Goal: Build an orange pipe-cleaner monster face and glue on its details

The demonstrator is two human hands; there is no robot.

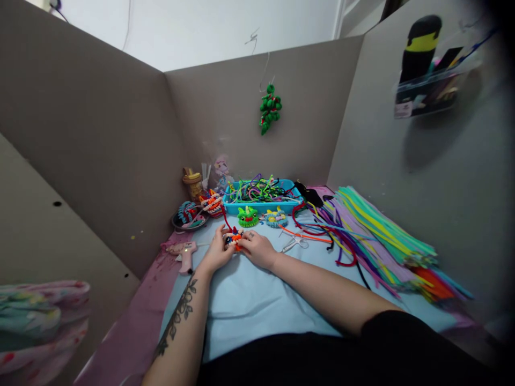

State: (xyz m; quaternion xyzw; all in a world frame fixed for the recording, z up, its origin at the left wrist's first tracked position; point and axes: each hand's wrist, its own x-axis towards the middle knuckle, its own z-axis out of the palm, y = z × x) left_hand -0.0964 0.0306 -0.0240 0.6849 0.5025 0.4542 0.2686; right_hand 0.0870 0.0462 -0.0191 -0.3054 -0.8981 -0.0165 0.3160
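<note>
Both my hands are closed around a small figure made of orange, white and dark blue pipe cleaners [234, 240], just above the light blue cloth. My left hand [217, 251] grips its left side, and the fingers of my right hand [257, 249] press on its right side. A dark red pipe cleaner [226, 219] runs up from near the figure; whether it is attached I cannot tell. Behind my hands sit a green pipe-cleaner figure [248, 217] and a blue and yellow one [276, 217]. Scissors [295, 244] lie to the right of my right hand.
A pink glue gun [186, 256] rests on the left. At the back stands a blue tray [262, 206] full of pipe-cleaner scraps. Bundles of coloured pipe cleaners [378, 230] cover the right side. Grey panels enclose the table; a green ornament [270, 109] hangs from a wire.
</note>
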